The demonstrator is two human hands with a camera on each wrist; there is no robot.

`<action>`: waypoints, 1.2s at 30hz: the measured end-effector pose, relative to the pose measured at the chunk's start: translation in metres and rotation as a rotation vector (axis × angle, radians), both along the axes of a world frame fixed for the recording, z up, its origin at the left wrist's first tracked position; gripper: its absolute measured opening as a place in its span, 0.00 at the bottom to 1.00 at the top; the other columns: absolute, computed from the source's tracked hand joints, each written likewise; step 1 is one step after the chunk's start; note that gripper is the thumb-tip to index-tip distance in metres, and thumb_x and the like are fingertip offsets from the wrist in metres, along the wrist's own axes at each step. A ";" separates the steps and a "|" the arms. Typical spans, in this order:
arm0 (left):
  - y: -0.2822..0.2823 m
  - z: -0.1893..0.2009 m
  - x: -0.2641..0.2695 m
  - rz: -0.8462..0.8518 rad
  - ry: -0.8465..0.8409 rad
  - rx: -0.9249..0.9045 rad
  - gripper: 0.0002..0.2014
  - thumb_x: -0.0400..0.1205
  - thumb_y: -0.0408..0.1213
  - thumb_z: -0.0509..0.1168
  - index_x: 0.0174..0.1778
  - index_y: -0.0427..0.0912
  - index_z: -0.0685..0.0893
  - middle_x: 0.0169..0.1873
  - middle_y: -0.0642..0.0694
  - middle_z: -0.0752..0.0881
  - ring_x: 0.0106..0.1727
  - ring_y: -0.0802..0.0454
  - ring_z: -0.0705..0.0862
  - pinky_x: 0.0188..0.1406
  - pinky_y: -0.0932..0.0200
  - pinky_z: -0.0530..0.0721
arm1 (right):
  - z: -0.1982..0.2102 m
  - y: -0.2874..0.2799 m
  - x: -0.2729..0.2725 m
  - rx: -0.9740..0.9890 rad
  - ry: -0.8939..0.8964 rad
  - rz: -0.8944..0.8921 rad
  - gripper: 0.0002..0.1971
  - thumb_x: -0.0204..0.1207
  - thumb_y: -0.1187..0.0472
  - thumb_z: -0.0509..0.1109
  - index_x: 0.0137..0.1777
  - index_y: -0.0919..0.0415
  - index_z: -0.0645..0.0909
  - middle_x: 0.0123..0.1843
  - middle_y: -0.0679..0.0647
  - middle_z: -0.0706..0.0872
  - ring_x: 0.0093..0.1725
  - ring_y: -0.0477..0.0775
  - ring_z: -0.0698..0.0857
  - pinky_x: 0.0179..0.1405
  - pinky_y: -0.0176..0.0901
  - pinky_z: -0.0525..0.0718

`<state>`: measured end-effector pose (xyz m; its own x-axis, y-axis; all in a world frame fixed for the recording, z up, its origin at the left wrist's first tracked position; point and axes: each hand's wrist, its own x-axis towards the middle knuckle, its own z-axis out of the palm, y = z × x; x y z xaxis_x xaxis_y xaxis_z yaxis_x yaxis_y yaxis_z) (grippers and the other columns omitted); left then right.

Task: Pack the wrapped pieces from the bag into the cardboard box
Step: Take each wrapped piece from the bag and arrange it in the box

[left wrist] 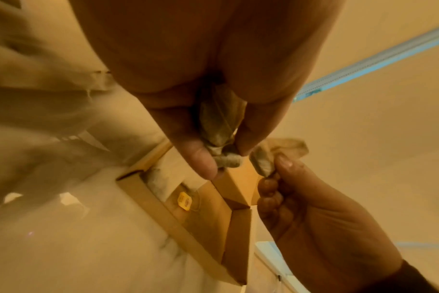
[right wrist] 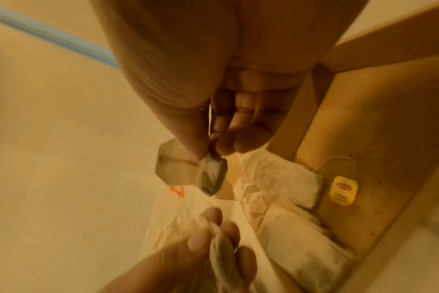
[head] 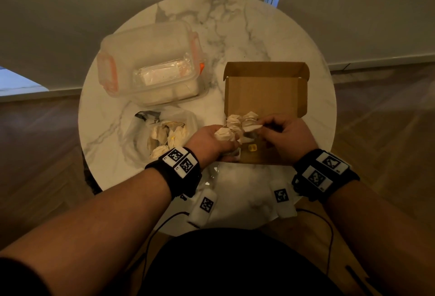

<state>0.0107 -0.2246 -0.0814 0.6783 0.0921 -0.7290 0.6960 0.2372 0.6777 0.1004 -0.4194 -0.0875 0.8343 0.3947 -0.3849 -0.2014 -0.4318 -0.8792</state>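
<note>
Cardboard box sits right of centre, some pieces already inside. Our left hand clutches a bunch of pieces above it while our right hand pinches one off. The bag lies lower left. Tangled strings could, we judge, drag others out.

The counter was glossy veined marble, the box matt brown cardboard, the wrapped pieces crinkled paper, the bag thin clear plastic.
</note>
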 end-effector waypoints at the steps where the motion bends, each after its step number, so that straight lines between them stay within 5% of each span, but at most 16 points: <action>1: 0.003 -0.002 -0.001 -0.061 0.024 0.087 0.14 0.78 0.22 0.75 0.59 0.31 0.86 0.47 0.35 0.91 0.44 0.40 0.93 0.53 0.39 0.93 | -0.004 -0.004 0.000 -0.013 0.004 -0.016 0.04 0.78 0.60 0.78 0.50 0.49 0.91 0.43 0.50 0.92 0.37 0.44 0.88 0.38 0.38 0.89; 4: 0.010 -0.007 -0.004 -0.352 0.060 0.347 0.14 0.75 0.25 0.77 0.55 0.38 0.89 0.43 0.36 0.93 0.42 0.38 0.94 0.48 0.37 0.93 | -0.019 -0.011 -0.002 -0.154 -0.003 0.017 0.02 0.78 0.54 0.79 0.47 0.45 0.90 0.42 0.46 0.91 0.41 0.47 0.88 0.43 0.45 0.88; 7: 0.011 -0.010 -0.008 -0.594 0.086 0.511 0.14 0.76 0.31 0.76 0.57 0.45 0.90 0.42 0.43 0.93 0.38 0.46 0.94 0.45 0.44 0.94 | -0.037 -0.011 -0.005 -0.312 0.027 0.086 0.02 0.78 0.53 0.78 0.47 0.49 0.90 0.43 0.48 0.91 0.45 0.50 0.89 0.48 0.50 0.90; 12: 0.009 -0.009 -0.008 -0.720 0.099 0.617 0.20 0.75 0.36 0.76 0.64 0.51 0.89 0.47 0.49 0.92 0.39 0.52 0.92 0.47 0.49 0.94 | -0.049 0.000 0.002 -0.390 0.052 0.069 0.10 0.80 0.49 0.75 0.55 0.52 0.91 0.46 0.52 0.91 0.47 0.52 0.89 0.42 0.42 0.84; 16: 0.010 -0.005 -0.009 -0.576 0.086 0.515 0.14 0.78 0.33 0.76 0.59 0.47 0.89 0.43 0.45 0.93 0.37 0.49 0.93 0.43 0.46 0.94 | -0.043 0.008 0.003 -0.354 0.040 0.094 0.07 0.80 0.52 0.74 0.51 0.53 0.91 0.44 0.53 0.91 0.47 0.56 0.89 0.47 0.47 0.86; 19: 0.018 -0.002 -0.014 -0.440 0.075 0.439 0.12 0.79 0.31 0.75 0.58 0.43 0.88 0.45 0.42 0.93 0.41 0.44 0.94 0.44 0.41 0.94 | -0.025 0.001 0.001 -0.166 0.143 -0.081 0.07 0.80 0.59 0.72 0.42 0.53 0.90 0.45 0.58 0.90 0.50 0.62 0.88 0.53 0.57 0.87; 23: 0.029 0.000 -0.020 -0.408 0.087 0.416 0.11 0.80 0.30 0.75 0.57 0.43 0.88 0.45 0.41 0.93 0.41 0.43 0.94 0.47 0.39 0.94 | 0.009 -0.003 0.005 0.285 0.409 -0.289 0.12 0.79 0.73 0.58 0.43 0.64 0.83 0.51 0.67 0.89 0.50 0.63 0.90 0.44 0.52 0.89; 25: 0.033 0.003 -0.023 -0.404 0.104 0.401 0.12 0.80 0.30 0.75 0.58 0.43 0.87 0.46 0.40 0.93 0.42 0.43 0.95 0.48 0.38 0.93 | 0.023 -0.003 0.009 0.575 0.545 -0.389 0.10 0.80 0.71 0.52 0.45 0.64 0.75 0.57 0.72 0.89 0.55 0.70 0.90 0.45 0.55 0.93; 28: 0.038 0.008 -0.025 -0.330 0.113 0.360 0.11 0.79 0.27 0.74 0.55 0.44 0.87 0.46 0.38 0.92 0.43 0.43 0.94 0.46 0.42 0.94 | 0.040 -0.010 0.016 0.853 0.610 -0.434 0.04 0.70 0.62 0.56 0.44 0.58 0.70 0.59 0.71 0.89 0.61 0.73 0.89 0.54 0.64 0.91; 31: 0.039 0.017 -0.026 -0.212 0.097 0.311 0.10 0.80 0.25 0.73 0.56 0.38 0.88 0.50 0.35 0.92 0.44 0.44 0.94 0.41 0.51 0.94 | 0.048 -0.018 0.022 0.872 0.594 -0.403 0.08 0.67 0.57 0.58 0.46 0.56 0.72 0.62 0.68 0.88 0.58 0.70 0.90 0.53 0.60 0.90; 36: 0.026 0.039 -0.014 0.073 -0.017 0.013 0.12 0.80 0.27 0.74 0.59 0.30 0.87 0.48 0.32 0.91 0.45 0.43 0.93 0.42 0.52 0.94 | 0.055 -0.007 0.011 0.512 0.483 -0.260 0.10 0.88 0.65 0.53 0.56 0.59 0.77 0.48 0.61 0.92 0.40 0.62 0.89 0.41 0.53 0.90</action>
<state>-0.0031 -0.1988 -0.0429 0.6815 0.1510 -0.7160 0.6657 0.2784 0.6923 0.1118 -0.4262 -0.0329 0.7099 0.4361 -0.5531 -0.6554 0.1214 -0.7455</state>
